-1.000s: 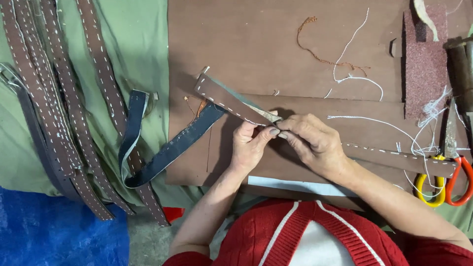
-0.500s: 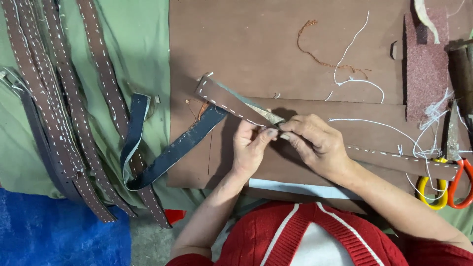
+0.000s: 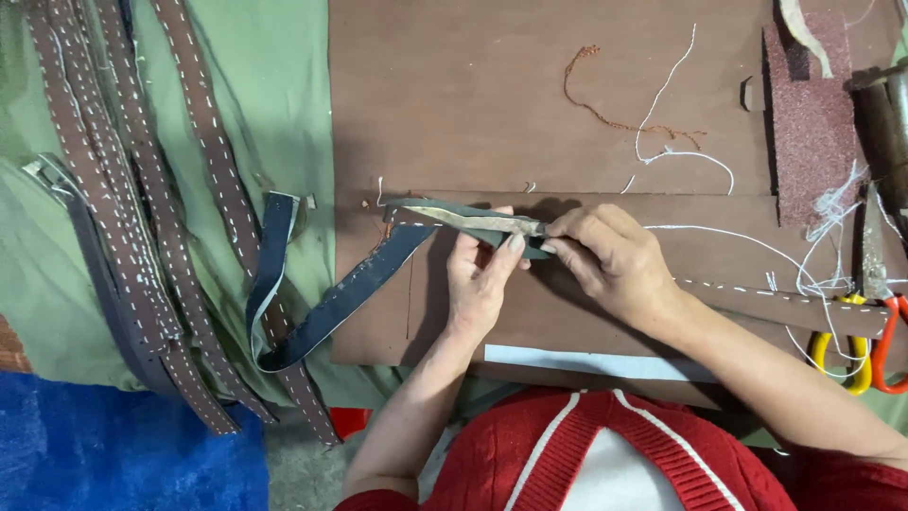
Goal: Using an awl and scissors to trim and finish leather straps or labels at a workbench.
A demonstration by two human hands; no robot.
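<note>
Strap end has dropped from its raised diagonal to lie nearly level over the brown board [image 3: 530,85] since the earlier frame; hands barely shifted. Left hand [image 3: 480,284] pinches the dark leather strap [image 3: 473,220] from below, thumb and fingers pressed on it. Right hand [image 3: 613,260] pinches the same strap just beside the left, fingertips closed on the folded end. Strap trails left, looping onto green cloth [image 3: 274,104] near the stitched brown belts [image 3: 142,218]. White thread [image 3: 700,161], yellow-and-orange scissors [image 3: 865,345] at right.
</note>
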